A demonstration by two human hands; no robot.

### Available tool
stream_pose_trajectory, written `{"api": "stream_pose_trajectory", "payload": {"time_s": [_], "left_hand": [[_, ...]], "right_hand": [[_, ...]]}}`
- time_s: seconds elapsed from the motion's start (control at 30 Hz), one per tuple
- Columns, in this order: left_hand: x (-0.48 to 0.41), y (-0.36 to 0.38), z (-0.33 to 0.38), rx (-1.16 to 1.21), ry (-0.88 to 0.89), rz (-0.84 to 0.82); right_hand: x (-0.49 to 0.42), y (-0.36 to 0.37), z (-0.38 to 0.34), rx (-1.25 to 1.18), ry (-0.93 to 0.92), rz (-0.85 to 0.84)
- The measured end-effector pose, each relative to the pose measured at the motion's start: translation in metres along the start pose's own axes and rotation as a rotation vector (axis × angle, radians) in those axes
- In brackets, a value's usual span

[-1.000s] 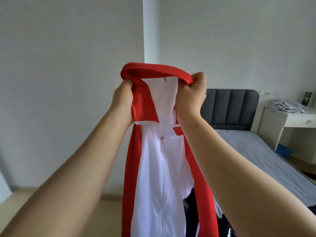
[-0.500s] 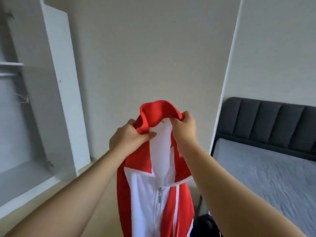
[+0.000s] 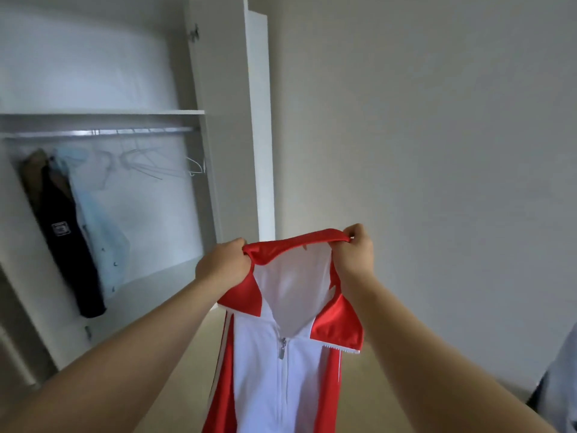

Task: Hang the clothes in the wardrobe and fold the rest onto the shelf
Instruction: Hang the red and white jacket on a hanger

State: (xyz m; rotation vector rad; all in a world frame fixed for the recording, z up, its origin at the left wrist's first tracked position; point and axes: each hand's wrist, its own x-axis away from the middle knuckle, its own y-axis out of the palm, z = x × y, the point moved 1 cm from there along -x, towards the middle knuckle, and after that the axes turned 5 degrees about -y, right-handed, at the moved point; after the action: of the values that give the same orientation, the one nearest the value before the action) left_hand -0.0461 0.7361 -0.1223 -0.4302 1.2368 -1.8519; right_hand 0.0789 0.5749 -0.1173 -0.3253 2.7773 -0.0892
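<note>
The fingers (image 3: pixel 239 246) of the left hand (image 3: pixel 222 265) are clenched around 1 end of the red collar (image 3: pixel 296 243). The right hand (image 3: pixel 356 256) pinches the other end, knuckles up, so the collar is stretched taut between the 2 hands. Below them the red-and-white jacket (image 3: pixel 281 379) hangs in the air between the forearms. Its front is zipped up to the chest, where the metal zip pull (image 3: pixel 282 351) dangles, and its hem runs out of the bottom of the view. The jacket is held in front of the pale wall (image 3: pixel 421 151), to the right of the open wardrobe (image 3: pixel 228 120) and apart from it. Inside the wardrobe, a rail (image 3: pixel 100 132) runs just under a shelf (image 3: pixel 103 112). Several bare hangers (image 3: pixel 146 164) hang from it, blurred. At its left end hang a dark garment (image 3: pixel 68 245) and a pale blue garment (image 3: pixel 100 232), side by side.
</note>
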Motion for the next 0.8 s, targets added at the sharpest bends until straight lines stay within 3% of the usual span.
{"api": "stream_pose_trajectory", "payload": {"time_s": [0.17, 0.27, 0.4, 0.53, 0.7, 0.8], "left_hand": [[-0.041, -0.017, -0.050, 0.695, -0.381, -0.237], [-0.054, -0.020, -0.078, 0.955, -0.550, -0.303], [-0.087, -0.018, -0.106, 0.986, -0.613, -0.336], [-0.139, -0.021, -0.125, 0.953, -0.513, -0.301], [-0.216, -0.022, -0.140, 1.133, -0.580, -0.226], [-0.253, -0.027, -0.152, 1.227, -0.577, -0.166]], "right_hand": [[-0.008, 0.074, 0.008, -0.042, 0.059, -0.178], [-0.018, 0.118, 0.013, -0.056, 0.106, -0.298], [-0.040, 0.177, 0.016, -0.178, 0.285, -0.523], [-0.082, 0.233, 0.024, -0.182, 0.431, -0.728], [-0.143, 0.292, 0.043, -0.330, 0.612, -1.124], [-0.178, 0.336, 0.051, -0.500, 0.627, -1.223]]}}
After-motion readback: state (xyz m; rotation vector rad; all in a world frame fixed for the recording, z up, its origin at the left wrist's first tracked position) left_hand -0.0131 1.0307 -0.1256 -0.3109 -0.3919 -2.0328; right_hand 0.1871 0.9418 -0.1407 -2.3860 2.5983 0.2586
